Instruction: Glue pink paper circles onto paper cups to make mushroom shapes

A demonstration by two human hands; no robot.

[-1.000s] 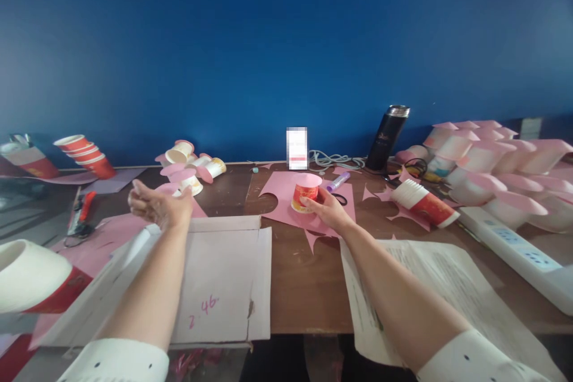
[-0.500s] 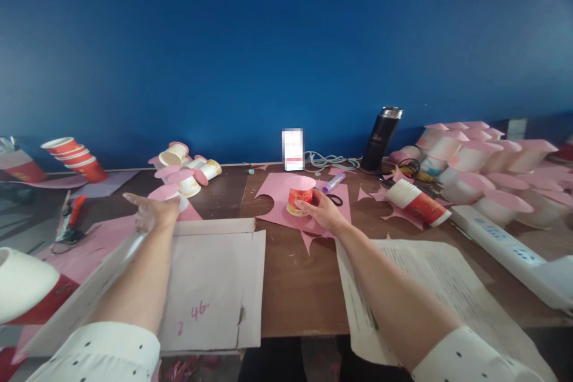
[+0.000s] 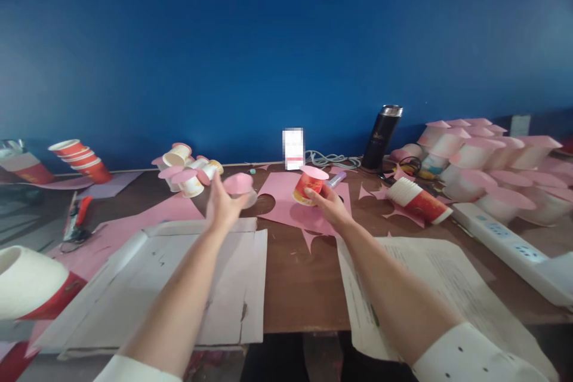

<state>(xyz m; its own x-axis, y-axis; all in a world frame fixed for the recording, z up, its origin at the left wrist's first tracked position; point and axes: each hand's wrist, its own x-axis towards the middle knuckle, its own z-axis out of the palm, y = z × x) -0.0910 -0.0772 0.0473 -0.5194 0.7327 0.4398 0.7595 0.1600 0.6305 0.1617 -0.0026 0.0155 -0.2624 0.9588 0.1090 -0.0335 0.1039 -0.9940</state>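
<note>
My right hand is wrapped round a red and yellow paper cup with a pink paper disc on top, tilted slightly above a pink sheet. Left of it, my left hand grips a pale cup topped with pink paper, blurred by motion. A round notch shows in the pink sheet's left side. Behind my left hand lies a small group of cups with pink discs.
Many pink-topped cups are piled at the right, near a power strip and stacked red cups. A black flask and a phone stand at the back. White cardboard lies in front left.
My left hand has moved right from the cup group, bringing a pink-topped cup with it. My right hand has raised and tilted the red cup slightly.
</note>
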